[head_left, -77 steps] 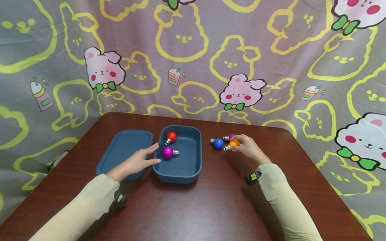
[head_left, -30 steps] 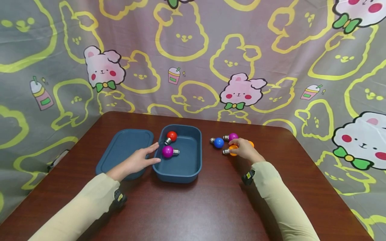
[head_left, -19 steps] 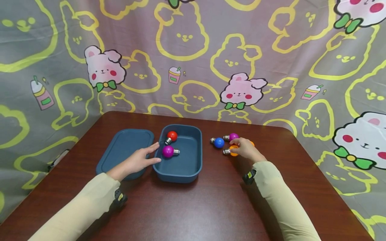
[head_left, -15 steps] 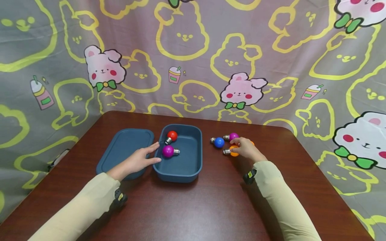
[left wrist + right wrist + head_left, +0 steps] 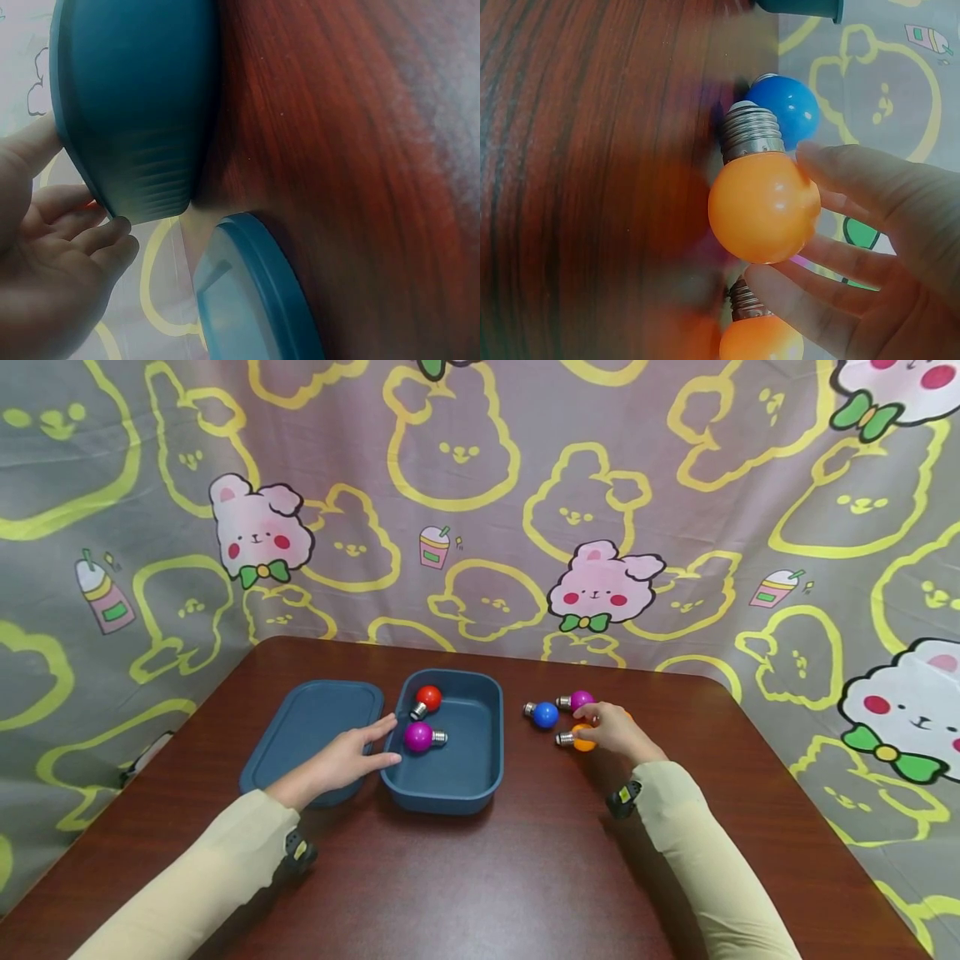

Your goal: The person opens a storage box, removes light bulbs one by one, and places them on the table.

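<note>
My left hand (image 5: 343,762) touches the left rim of a blue rectangular box (image 5: 467,767), thumb and fingers spread along it; the left wrist view shows the fingertips right at the rim. A red light bulb (image 5: 430,697) and a purple light bulb (image 5: 417,737) lie inside the box. To its right, my right hand (image 5: 618,732) holds an orange light bulb (image 5: 757,214) between thumb and fingers, its metal screw base pointing left in the head view. Close around it lie a blue light bulb (image 5: 545,716), another purple light bulb (image 5: 581,700) and a second orange light bulb (image 5: 761,341), mostly hidden behind the hand.
A flat blue lid (image 5: 311,718) lies left of the box, partly under the left forearm in the head view. Everything stands on a brown wooden table (image 5: 480,893). A patterned curtain (image 5: 480,527) hangs behind and on both sides.
Since the oldest frame my right hand and the orange light bulb have shifted slightly toward me. During the last second hardly anything moves. The left hand stays at the box rim.
</note>
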`<act>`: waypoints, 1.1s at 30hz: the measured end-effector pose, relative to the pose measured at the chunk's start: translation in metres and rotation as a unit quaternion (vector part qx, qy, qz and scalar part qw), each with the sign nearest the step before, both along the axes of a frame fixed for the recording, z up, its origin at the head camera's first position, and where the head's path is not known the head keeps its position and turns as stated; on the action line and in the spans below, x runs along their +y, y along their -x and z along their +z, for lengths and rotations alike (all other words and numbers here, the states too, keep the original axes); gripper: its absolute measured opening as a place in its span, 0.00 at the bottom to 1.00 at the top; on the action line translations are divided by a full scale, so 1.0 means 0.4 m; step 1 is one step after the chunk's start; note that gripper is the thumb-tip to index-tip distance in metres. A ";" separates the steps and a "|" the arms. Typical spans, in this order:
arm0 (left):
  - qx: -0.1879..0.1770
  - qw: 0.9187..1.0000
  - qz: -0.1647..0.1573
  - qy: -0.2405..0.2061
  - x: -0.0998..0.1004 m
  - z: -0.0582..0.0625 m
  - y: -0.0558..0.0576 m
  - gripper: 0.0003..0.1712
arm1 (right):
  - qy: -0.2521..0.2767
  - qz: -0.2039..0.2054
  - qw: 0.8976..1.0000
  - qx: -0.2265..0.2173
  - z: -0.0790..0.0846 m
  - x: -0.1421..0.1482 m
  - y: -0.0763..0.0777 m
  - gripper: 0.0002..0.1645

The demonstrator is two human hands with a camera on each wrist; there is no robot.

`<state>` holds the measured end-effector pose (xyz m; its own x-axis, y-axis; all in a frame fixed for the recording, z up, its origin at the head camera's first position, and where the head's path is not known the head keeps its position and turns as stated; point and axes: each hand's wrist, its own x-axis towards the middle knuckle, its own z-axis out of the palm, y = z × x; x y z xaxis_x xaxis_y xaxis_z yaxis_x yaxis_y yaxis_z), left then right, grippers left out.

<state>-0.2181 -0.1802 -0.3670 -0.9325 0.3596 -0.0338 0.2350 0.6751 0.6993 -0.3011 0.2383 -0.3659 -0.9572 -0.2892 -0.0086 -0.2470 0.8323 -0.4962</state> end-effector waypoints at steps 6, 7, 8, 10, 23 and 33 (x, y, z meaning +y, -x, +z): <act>0.001 1.000 0.000 0.002 0.002 0.001 -0.001 0.40 | 0.011 0.001 1.000 -0.010 0.003 0.002 0.000 0.21; 0.001 1.000 -0.001 0.002 0.003 0.001 -0.001 0.40 | 0.012 0.003 1.000 -0.010 0.005 0.002 0.000 0.21; 0.001 1.000 0.000 0.001 0.003 0.001 -0.001 0.40 | 0.013 0.006 1.000 -0.008 0.007 0.003 0.000 0.21; -0.001 1.000 0.001 0.000 0.004 0.000 -0.001 0.40 | 0.016 0.007 1.000 -0.007 0.012 0.004 0.001 0.22; -0.004 1.000 0.001 -0.001 0.001 0.003 -0.004 0.41 | 0.006 0.028 0.998 0.053 0.101 -0.022 -0.001 0.22; -0.001 1.000 -0.004 -0.002 0.002 0.002 -0.004 0.40 | 0.043 0.066 0.995 0.067 0.183 -0.119 -0.030 0.21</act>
